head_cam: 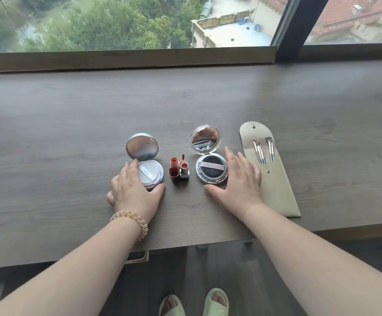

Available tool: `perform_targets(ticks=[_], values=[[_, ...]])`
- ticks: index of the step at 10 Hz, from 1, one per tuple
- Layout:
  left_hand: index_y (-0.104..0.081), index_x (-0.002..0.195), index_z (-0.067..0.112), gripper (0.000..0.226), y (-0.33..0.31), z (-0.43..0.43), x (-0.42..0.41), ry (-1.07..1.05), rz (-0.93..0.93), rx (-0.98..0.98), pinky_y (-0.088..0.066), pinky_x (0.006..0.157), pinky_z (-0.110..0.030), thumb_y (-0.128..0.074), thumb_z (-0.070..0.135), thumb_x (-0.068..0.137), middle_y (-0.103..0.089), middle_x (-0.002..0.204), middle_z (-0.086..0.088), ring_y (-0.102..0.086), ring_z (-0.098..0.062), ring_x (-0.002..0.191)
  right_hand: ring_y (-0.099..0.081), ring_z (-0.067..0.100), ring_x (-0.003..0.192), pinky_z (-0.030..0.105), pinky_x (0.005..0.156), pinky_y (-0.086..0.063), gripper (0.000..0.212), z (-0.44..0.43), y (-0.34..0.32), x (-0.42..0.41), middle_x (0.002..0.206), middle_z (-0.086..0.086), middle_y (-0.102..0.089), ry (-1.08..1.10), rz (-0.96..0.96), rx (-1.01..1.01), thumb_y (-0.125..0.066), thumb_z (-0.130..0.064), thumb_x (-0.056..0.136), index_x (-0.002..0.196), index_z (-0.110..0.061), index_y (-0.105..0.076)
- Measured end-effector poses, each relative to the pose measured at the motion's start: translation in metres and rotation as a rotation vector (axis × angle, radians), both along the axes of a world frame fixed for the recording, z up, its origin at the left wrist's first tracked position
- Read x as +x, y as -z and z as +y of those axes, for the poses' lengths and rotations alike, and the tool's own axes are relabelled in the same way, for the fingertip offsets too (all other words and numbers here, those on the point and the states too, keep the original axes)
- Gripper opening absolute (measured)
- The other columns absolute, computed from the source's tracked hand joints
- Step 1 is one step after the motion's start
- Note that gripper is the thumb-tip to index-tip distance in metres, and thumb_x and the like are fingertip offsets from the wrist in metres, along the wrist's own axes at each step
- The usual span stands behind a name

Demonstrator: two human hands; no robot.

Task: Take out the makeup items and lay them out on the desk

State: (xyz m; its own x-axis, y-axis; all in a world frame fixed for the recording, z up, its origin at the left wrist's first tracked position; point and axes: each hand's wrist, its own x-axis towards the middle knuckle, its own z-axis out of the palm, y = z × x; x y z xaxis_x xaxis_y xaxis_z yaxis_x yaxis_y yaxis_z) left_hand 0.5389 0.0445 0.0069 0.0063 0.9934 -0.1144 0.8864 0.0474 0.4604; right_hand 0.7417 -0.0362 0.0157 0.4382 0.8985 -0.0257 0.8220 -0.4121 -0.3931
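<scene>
Two open compacts stand on the brown desk (71, 133). The left compact (150, 169) holds a white puff under a raised mirror lid. My left hand (133, 192) lies over its near left side, fingers spread. The right compact (212, 171) holds a black puff, its mirror lid also up. My right hand (237, 181) rests flat beside it, thumb curled around its front edge. Between the compacts stand an open lipstick (184, 171), its red cap (173, 175) and a small orange lip tint (174, 162). A beige brush pouch (273, 176) with several brushes (262, 150) lies at the right.
A raised wooden sill (126, 59) and a window run along the desk's far edge. The desk's near edge (185, 244) is just behind my wrists, with a drawer handle (137, 258) below it. My feet in green slippers (194, 304) stand on the floor.
</scene>
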Motion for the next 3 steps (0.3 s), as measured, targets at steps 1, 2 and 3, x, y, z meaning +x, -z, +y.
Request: perform_targets(ticks=[1, 2, 3], values=[[-0.026, 0.143, 0.029, 0.083, -0.002, 0.001, -0.003, 0.017, -0.001, 0.014, -0.020, 0.107, -0.045, -0.068, 0.048, 0.073, -0.028, 0.152, 0.004, -0.021, -0.022, 0.138, -0.009, 0.012, 0.145, 0.038, 0.116, -0.002, 0.100, -0.005, -0.001, 0.004, 0.155, -0.005, -0.024, -0.001, -0.022, -0.005, -0.065, -0.060, 0.072, 0.149, -0.029, -0.008], [-0.026, 0.143, 0.029, 0.082, -0.008, -0.002, -0.004, 0.026, -0.014, 0.005, -0.021, 0.107, -0.045, -0.066, 0.046, 0.074, -0.029, 0.152, 0.002, -0.021, -0.022, 0.138, -0.012, 0.014, 0.145, 0.037, 0.115, -0.003, 0.096, -0.014, -0.008, 0.001, 0.155, -0.002, -0.025, 0.008, -0.007, 0.022, -0.064, -0.059, 0.075, 0.149, -0.027, -0.011], [-0.025, 0.144, 0.029, 0.082, -0.014, -0.004, -0.007, 0.045, 0.000, 0.021, -0.021, 0.107, -0.045, -0.065, 0.045, 0.074, -0.029, 0.152, 0.003, -0.021, -0.022, 0.138, -0.018, 0.018, 0.143, 0.037, 0.113, -0.009, 0.084, -0.022, -0.021, 0.005, 0.153, 0.003, -0.031, 0.029, 0.006, 0.146, -0.062, -0.052, 0.081, 0.148, -0.024, -0.020]])
